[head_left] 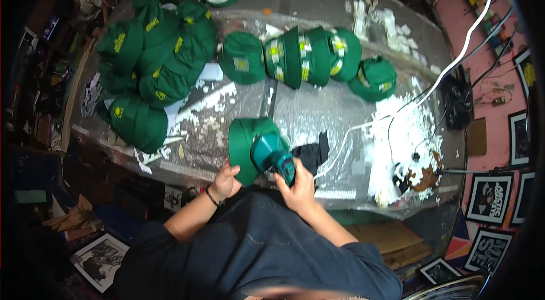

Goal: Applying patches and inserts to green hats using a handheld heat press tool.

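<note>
A green bucket hat (241, 144) lies at the near middle of the plastic-covered table (335, 112). My left hand (225, 182) pinches its near brim edge between thumb and fingers. In my right hand (299, 187) is the handle of a teal clothes iron (267, 151), its body over the right part of the hat. The iron's underside is hidden, so I cannot tell how firmly it meets the fabric. Beside the iron lies a crumpled black cloth (309, 154).
Green hats are heaped at the left (162, 50). Nested hats (312, 56) stand in a row behind my work. A white cord (392, 118) runs from near my right hand past white scraps (383, 158) and up the right side. Another person (89, 3) is at far left.
</note>
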`<state>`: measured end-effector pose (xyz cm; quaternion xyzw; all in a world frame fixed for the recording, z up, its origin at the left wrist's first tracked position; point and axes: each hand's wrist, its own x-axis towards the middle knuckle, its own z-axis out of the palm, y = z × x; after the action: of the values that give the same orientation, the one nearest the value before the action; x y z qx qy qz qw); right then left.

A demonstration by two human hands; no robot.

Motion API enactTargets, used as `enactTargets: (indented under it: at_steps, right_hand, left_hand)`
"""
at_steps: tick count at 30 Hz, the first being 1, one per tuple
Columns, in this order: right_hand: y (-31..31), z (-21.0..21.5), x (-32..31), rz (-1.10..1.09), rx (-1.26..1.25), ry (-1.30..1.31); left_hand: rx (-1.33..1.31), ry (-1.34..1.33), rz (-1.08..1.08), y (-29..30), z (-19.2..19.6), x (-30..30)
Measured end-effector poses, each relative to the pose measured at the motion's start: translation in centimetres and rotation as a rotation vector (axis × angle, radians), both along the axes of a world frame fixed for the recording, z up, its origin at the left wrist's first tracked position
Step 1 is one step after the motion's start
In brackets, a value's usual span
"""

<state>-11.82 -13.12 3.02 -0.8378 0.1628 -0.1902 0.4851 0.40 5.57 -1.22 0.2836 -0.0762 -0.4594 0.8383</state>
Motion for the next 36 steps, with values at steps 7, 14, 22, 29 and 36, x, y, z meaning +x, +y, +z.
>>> enactTargets:
  at_steps: [7,14,22,29,36]
  right_hand:
    - [1.4,0.0,-0.3,0.010,-0.096,0.067]
    - [2.4,0.1,-0.3,0.003,-0.121,0.065]
    - [4.2,2.1,0.2,-0.019,-0.183,0.086]
    - [6.6,2.3,0.6,0.000,-0.185,0.125]
    - [8.2,2.5,1.1,0.021,-0.192,0.212]
  left_hand:
    - [0.055,0.087,-0.032,1.4,-1.8,-0.4]
    - [-0.016,0.012,-0.003,1.0,-0.1,-0.7]
    - [0.214,-0.086,0.069,1.2,1.9,-1.0]
    - [0.289,-0.087,0.119,3.3,0.7,-0.6]
    - [0.323,-0.130,0.147,4.7,1.2,-0.7]
